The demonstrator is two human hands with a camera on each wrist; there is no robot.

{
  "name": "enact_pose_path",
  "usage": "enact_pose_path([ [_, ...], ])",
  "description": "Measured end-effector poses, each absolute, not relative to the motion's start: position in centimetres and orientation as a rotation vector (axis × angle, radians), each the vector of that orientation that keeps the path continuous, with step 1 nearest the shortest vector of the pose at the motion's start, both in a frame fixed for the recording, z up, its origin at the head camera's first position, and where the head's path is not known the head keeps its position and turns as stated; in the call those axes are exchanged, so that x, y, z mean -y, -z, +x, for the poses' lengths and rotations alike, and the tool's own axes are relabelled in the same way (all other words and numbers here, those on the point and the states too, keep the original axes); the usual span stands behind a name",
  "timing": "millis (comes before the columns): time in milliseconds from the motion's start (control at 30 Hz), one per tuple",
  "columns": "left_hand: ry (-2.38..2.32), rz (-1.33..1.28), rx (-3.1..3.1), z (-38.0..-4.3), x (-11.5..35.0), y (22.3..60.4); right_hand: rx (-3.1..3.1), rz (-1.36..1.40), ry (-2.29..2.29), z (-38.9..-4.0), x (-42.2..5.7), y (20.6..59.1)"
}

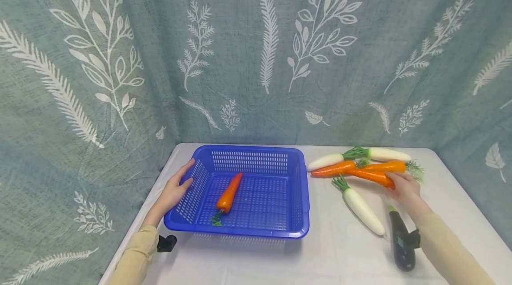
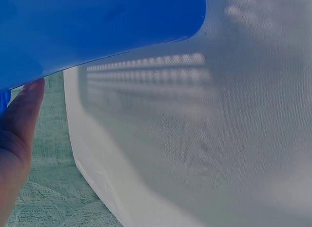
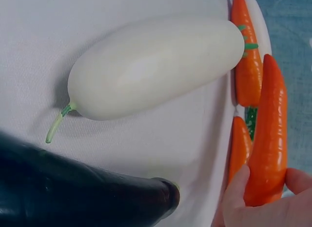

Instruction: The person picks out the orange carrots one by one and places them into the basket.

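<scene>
Four carrots, three white daikon radishes, one eggplant and one basket share a white desk [image 1: 256, 260] with a faintly textured surface.

The basket [image 1: 237, 234] is blue plastic, a rounded rectangle with a smooth rim, slotted walls and a grid floor. Inside lies the first carrot [image 1: 229, 194], glossy and tapered, its tip pointing to one o'clock and its feathery greens to seven.

At the basket's nine o'clock, the person's left hand [image 1: 176, 190] rests on the rim, its visible thumb and forefinger straight and spread apart; the other fingers are hidden. To the basket's three o'clock, the right hand [image 1: 404, 187] pinches the thick end of a second carrot [image 1: 370, 176] between thumb and fingers; its narrow tip points to about ten.

Around the right hand, at ten and eleven o'clock, lie the remaining two carrots [image 1: 334, 169] [image 1: 386, 166] and two daikon [image 1: 326, 161] [image 1: 388, 154] with green tops. At eight o'clock lies the third daikon [image 1: 364, 211], smooth and plump; at six, the eggplant [image 1: 402, 245], shiny and nearly black.

Two beige sleeves [image 1: 138, 249] cover the forearms, and each wrist carries a small black device [image 1: 166, 243]. Beyond twelve o'clock hangs a grey-green woven curtain [image 1: 248, 54] printed with white leaf sprays.
</scene>
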State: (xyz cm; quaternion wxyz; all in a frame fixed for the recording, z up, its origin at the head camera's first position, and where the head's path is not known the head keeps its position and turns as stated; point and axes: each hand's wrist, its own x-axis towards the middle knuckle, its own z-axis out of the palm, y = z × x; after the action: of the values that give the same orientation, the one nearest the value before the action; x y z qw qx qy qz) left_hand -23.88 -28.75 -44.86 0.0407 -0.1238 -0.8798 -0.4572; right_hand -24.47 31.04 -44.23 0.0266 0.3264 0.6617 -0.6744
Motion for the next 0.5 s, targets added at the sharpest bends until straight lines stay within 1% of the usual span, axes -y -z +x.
enact_pose_path([
  [133, 1.401, -0.369, 2.706, -23.91, 28.75, 44.67, -1.942, 0.994, 2.186, -24.66, -30.92, 43.88],
  [500, 1.402, -0.364, 2.721, -23.99, 28.64, 44.48, -1.951, 0.902, 2.200, -24.64, -31.07, 43.39],
])
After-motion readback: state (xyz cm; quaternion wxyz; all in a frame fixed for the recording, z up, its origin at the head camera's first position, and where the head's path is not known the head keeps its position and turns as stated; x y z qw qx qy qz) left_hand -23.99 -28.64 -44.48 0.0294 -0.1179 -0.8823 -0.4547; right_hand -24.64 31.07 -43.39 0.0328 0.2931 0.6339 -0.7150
